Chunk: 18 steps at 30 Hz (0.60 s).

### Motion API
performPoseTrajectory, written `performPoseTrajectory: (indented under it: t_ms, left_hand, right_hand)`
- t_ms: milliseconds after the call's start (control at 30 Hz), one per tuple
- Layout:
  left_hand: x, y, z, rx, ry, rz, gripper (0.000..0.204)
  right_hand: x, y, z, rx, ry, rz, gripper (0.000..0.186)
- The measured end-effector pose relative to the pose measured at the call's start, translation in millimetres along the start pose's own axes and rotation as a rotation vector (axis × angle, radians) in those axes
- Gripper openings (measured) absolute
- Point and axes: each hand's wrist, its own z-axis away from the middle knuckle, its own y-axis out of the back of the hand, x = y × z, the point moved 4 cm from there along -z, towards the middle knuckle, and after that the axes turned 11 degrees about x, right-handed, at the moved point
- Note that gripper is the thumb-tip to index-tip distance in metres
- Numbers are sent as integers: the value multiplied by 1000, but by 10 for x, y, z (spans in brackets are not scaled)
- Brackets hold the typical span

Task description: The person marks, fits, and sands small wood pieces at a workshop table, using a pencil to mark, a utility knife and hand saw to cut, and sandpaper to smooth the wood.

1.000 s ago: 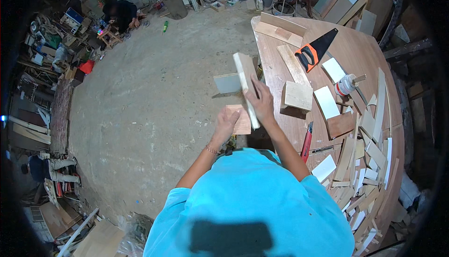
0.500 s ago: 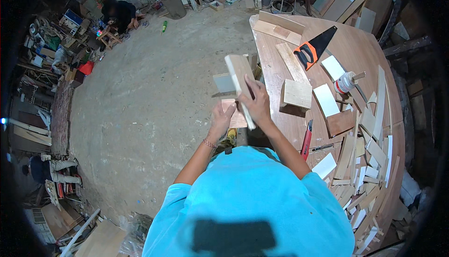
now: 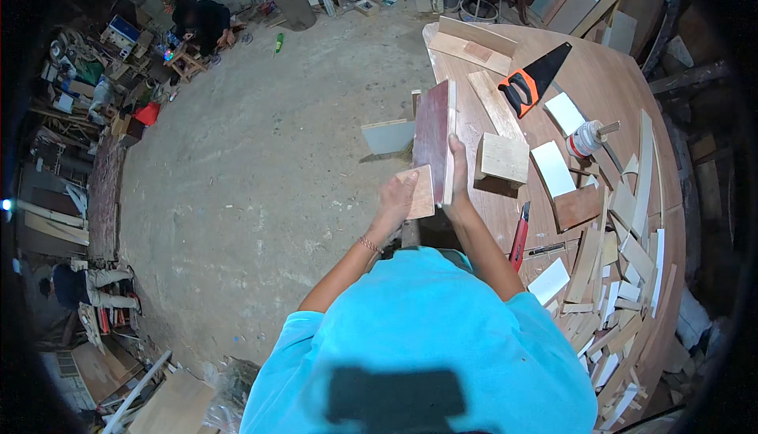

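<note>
My left hand (image 3: 395, 197) is closed on a small pale, reddish-grained wooden piece (image 3: 423, 192). My right hand (image 3: 458, 166) grips a larger rectangular board (image 3: 433, 130) by its right edge; the board shows a dark reddish-brown face and a pale layered edge. The small piece is at the board's lower left. Just right of my right hand, a pale wooden block (image 3: 500, 159) sits on the worktable (image 3: 612, 87). A red utility knife (image 3: 519, 238) lies below the block on that table.
The table also holds an orange-and-black handsaw (image 3: 534, 79), white container (image 3: 584, 140), angled wooden piece (image 3: 474, 44) and heaps of offcuts (image 3: 616, 300). A grey board (image 3: 385, 138) stands left of the table over the concrete floor. Two people crouch or bend at the left (image 3: 207, 28), (image 3: 95, 284).
The board in my right hand has turned, so its dark reddish face now shows instead of the pale one. My left hand and its piece have shifted slightly rightward.
</note>
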Motion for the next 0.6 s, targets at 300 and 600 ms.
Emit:
performPoseTrajectory:
  t_ms: [300, 600]
  left_hand:
    - [-29, 190, -293, 177, -233, -197, 48]
    - [-25, 24, -251, 60, -300, -89, 38]
  right_hand:
    - [121, 10, 240, 55, -17, -54, 42]
    - [25, 67, 98, 68, -105, -126, 47]
